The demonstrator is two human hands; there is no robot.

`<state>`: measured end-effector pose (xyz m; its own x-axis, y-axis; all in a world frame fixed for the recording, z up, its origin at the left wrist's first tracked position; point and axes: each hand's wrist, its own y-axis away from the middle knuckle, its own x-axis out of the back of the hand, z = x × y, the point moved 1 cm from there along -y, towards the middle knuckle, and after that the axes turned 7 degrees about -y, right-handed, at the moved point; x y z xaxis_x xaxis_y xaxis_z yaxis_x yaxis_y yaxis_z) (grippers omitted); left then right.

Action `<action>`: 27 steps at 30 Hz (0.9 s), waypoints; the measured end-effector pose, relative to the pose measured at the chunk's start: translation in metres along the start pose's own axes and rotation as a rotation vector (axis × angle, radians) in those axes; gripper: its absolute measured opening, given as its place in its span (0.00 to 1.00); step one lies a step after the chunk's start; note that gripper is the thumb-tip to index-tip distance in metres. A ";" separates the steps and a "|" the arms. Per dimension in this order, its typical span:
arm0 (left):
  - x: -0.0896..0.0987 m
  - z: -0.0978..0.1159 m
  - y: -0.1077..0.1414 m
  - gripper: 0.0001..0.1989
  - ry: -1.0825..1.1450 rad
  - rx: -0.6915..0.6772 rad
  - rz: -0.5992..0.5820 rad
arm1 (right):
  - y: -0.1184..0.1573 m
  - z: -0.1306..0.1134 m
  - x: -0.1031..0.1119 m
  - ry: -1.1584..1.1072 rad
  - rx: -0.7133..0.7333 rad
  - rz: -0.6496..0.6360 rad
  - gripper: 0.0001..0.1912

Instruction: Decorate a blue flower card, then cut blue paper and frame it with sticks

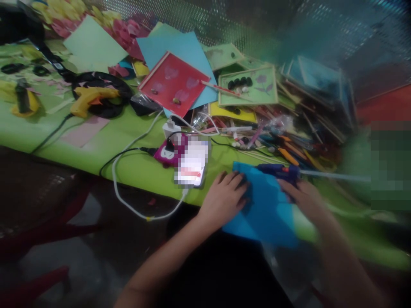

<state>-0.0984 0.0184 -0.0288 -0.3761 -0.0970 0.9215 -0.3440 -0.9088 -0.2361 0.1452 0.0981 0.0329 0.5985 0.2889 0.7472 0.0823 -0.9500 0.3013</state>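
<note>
Green covers the desk (pixel 19 132), with perforated metal sheeting (pixel 224 19) rising beyond its far edge. Towards that edge, a red panel (pixel 163 83) overlaps a wide pale-blue sheet (pixel 180 46), beside a framed pale-green panel (pixel 231 95) bearing dark round pieces (pixel 240 82); a jumble of tools (pixel 290 152) crowds the space towards the right. Plain, bright and partly shadowed, the blue sheet (pixel 268 209) lies at the near edge, its lower left corner reaching past it. Towards the left end, a yellow glue gun (pixel 84 100) lies over a black dish (pixel 123 87). The left hand (pixel 224 192) rests on the blue sheet, its grip unclosed, fingers spread and slightly bent; the right hand (pixel 305 196) has its grip around a dark purple glue gun (pixel 285 171) at the sheet's upper right. Just left of the left hand, a lit phone (pixel 192 162) and magenta power strip (pixel 167 154) hem in that side. Slimmest is the pale glue stick (pixel 334 174) jutting from the purple gun.
</note>
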 end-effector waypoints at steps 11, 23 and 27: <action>0.000 0.000 -0.001 0.22 -0.003 0.000 -0.006 | 0.002 0.006 0.004 -0.012 -0.007 -0.009 0.31; 0.000 -0.001 0.000 0.22 0.008 0.005 -0.001 | 0.004 0.007 0.006 -0.145 -0.027 0.004 0.30; 0.000 0.000 0.000 0.22 0.004 0.004 0.002 | 0.000 0.012 0.003 -0.132 -0.010 -0.030 0.32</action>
<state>-0.0985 0.0186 -0.0287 -0.3800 -0.0972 0.9199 -0.3396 -0.9104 -0.2365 0.1566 0.0980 0.0280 0.6953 0.2984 0.6539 0.0941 -0.9397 0.3288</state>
